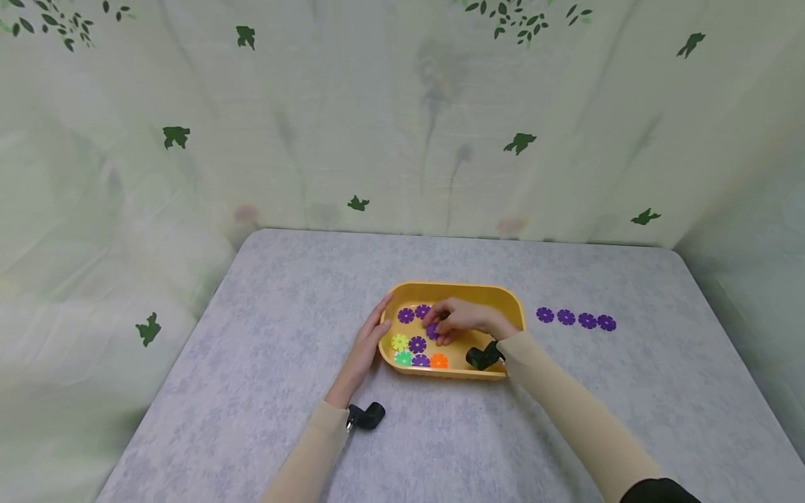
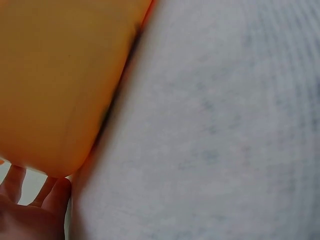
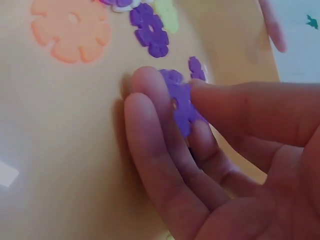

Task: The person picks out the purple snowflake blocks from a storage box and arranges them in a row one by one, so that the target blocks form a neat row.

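A yellow tray stands on the table with flower-shaped plastic pieces in its left part. My right hand is inside the tray and pinches a purple flower piece between thumb and fingers, tilted on edge. Along the tray's left end, my left hand holds the rim; the left wrist view shows fingertips against the tray's outer side. Near the right hand lie an orange piece, a yellow piece, a green piece and several purple pieces.
Right of the tray, several purple flower pieces lie in a row on the grey table. A pale curtain with leaf and bird shapes hangs behind the table. A black wrist camera overlaps the tray's front right.
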Demonstrator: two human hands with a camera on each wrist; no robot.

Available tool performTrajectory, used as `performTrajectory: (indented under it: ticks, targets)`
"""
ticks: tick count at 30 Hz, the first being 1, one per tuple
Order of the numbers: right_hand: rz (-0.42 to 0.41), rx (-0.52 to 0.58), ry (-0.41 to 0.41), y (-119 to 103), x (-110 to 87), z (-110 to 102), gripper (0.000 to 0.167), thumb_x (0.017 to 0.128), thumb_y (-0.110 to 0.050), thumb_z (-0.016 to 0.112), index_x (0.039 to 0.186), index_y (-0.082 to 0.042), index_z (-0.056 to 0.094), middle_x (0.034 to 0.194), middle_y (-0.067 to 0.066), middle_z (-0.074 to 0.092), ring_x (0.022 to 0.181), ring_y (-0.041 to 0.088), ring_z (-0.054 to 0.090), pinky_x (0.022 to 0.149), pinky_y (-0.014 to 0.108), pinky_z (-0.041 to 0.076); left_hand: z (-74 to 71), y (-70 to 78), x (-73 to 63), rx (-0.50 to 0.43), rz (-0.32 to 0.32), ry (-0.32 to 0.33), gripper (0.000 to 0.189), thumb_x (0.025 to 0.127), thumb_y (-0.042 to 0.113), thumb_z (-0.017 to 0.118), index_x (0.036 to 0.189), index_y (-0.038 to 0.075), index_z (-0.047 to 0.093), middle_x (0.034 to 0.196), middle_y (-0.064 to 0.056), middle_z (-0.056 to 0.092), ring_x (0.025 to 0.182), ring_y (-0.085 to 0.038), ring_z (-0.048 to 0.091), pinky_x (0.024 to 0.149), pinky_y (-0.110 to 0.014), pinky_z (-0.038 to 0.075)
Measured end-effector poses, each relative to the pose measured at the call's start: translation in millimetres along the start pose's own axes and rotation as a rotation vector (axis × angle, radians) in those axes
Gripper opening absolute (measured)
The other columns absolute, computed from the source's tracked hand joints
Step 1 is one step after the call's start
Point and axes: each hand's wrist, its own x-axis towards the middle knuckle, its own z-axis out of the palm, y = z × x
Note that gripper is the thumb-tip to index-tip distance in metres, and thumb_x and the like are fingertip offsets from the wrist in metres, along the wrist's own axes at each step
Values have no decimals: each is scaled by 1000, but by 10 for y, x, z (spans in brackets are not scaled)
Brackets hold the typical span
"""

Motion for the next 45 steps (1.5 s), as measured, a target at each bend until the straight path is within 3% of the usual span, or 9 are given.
performTrajectory:
  ticks: [6,12,20,22,30,33,39,45]
  targets:
    - [-44,-96,38,-33,20,45,9,92,7,51,101,6,55,85,11,55,65,18,60,62,26,56,1,4,-4,3,4,2,48,105,18,35,152,21,27,155,7,23,142,-14,16,116,-41,12]
    - [-93,-187,75,-46,-18,36,5,95,1,53,99,2,55,83,9,54,61,18,55,58,24,52,3,14,-8,5,3,0,48,105,17,35,152,21,27,156,6,22,143,-15,15,116,-42,11]
    - [-176,-161,169,-26,-187,-74,10,96,-2,51,105,0,55,88,11,55,62,19,58,58,36,55,7,7,-4,5,9,1,48,105,18,34,153,20,27,156,5,21,143,-16,15,115,-43,11]
    - [-175,-127,189,-13,-247,-116,12,96,-2,51,106,1,56,90,12,55,65,20,60,62,40,56,10,-4,-3,3,13,2,48,105,18,34,153,19,27,156,4,21,143,-17,15,115,-44,11]
    - [-172,21,210,56,-562,-328,20,94,0,51,112,5,55,99,19,53,76,30,64,76,52,55,3,-292,89,7,41,52,46,105,26,37,150,32,32,154,10,25,142,-14,17,116,-45,11]
    - [-185,53,234,104,-705,-434,21,94,-1,52,113,7,53,99,21,52,78,33,64,77,53,55,9,-312,89,20,48,64,45,104,28,37,149,36,33,153,13,26,142,-12,18,115,-44,12]
    - [-177,40,338,241,-1020,-661,25,95,-5,55,115,8,51,100,22,52,76,26,64,75,47,56,10,-307,86,25,46,67,45,105,26,36,147,39,34,152,17,27,141,-9,19,115,-42,13]
    - [-120,15,463,468,-1320,-824,26,96,-7,53,118,7,50,102,22,56,77,29,65,78,50,55,11,-318,92,6,58,54,45,105,26,37,149,35,33,154,13,26,142,-12,17,116,-42,12]
